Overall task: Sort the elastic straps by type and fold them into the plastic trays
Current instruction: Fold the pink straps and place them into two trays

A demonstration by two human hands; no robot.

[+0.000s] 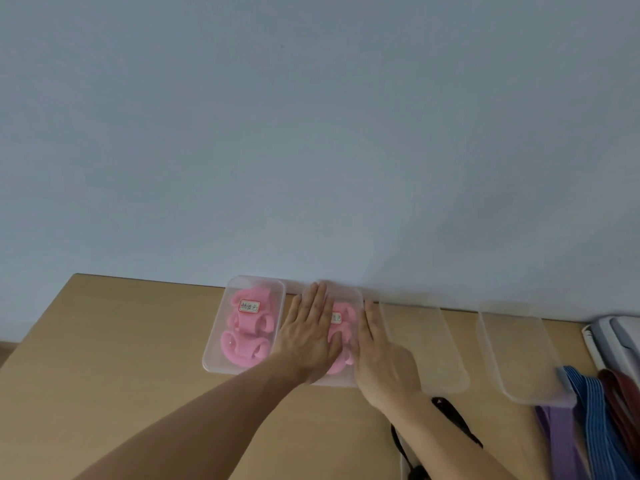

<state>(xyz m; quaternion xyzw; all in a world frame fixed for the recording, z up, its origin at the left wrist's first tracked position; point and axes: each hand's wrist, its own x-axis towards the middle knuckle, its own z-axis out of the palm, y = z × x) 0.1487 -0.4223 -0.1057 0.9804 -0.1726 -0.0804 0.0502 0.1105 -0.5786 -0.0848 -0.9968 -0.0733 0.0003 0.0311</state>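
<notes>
Now we press both flat, open hands, left hand [308, 336] and right hand [382, 362], gripping nothing, on second tray [358, 299], likely to seat pink straps [343, 327]; right trays bare.

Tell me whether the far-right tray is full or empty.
Empty. The far-right tray shows only bare clear plastic, with the table visible through it.

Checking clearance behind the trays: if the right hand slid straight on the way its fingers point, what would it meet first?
Probably the wall: the right hand points up along the second pink-strap tray toward the table's back edge; depth unclear.
</notes>
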